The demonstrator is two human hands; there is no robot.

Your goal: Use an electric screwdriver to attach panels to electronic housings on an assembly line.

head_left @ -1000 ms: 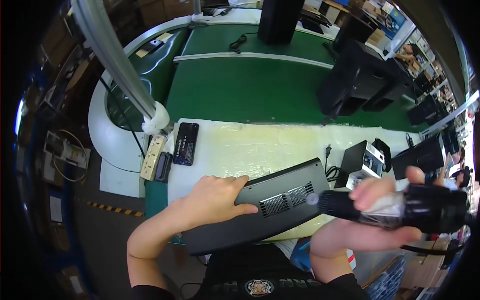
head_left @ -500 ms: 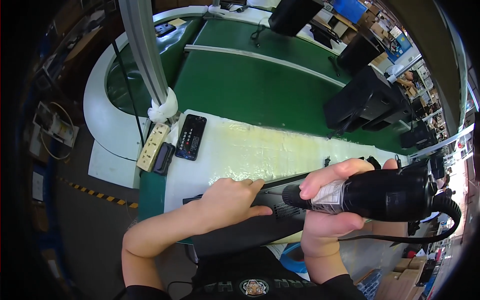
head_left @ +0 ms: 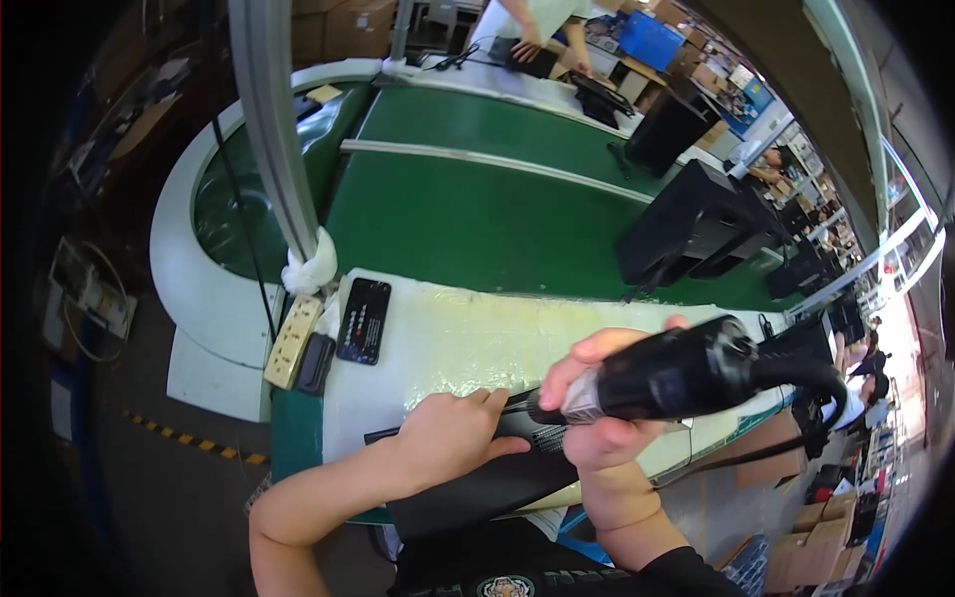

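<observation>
My right hand [head_left: 609, 443] is wrapped round a black electric screwdriver [head_left: 662, 383] with a thick cable at its back end. The tool lies nearly level, its nose pointing left toward my other hand. My left hand [head_left: 453, 438] grips the far edge of a black casing [head_left: 468, 497], fingers curled over it and thumb along its face. The casing leans in front of my body, with a vent grille [head_left: 550, 438] near the screwdriver's nose. My hand and the grey collar hide the tool's tip, so I cannot tell whether it touches the casing.
A phone [head_left: 364, 320], a power strip [head_left: 293, 341] and a dark small block [head_left: 315, 363] lie left on the padded bench. Beyond is a green conveyor [head_left: 477, 219] carrying black cabinets [head_left: 686, 224]. A metal post [head_left: 274, 129] rises at left. Across it, another person's hands [head_left: 527, 45] handle a black part.
My right hand has brought the screwdriver leftward, closer to my left hand. My left hand keeps its grip on the casing. The view has shifted, and another person's hands now show at the far side.
</observation>
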